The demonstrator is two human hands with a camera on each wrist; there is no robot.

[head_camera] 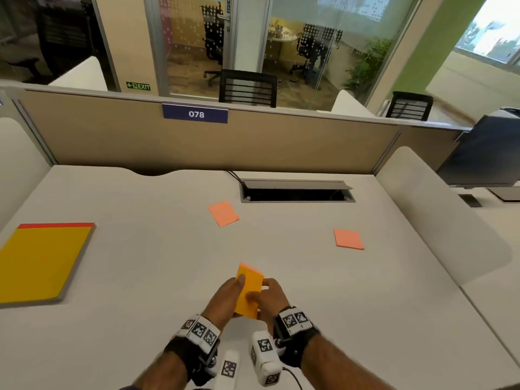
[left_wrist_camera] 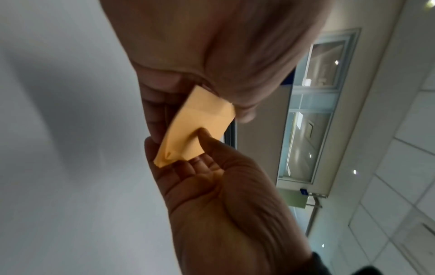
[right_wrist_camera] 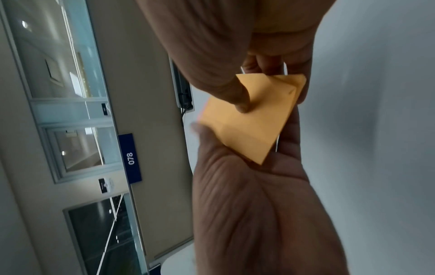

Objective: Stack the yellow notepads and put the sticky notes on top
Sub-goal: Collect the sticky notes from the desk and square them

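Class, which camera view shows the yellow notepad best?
The head view: the yellow notepad lies flat at the desk's left edge, its red top strip visible. Both wrist views show only hands holding an orange sticky-note pad, no notepad.

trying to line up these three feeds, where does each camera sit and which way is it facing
Head: worn on the head, facing forward and down over the desk; shows both forearms, the left hand and right hand holding an orange sticky note pad.
Left wrist: on the left wrist, looking along the palm to the pad; the other hand meets it.
Right wrist: on the right wrist, looking along its palm to the pad.
Shared: all three show the pad; head and right wrist show the 078 sign.
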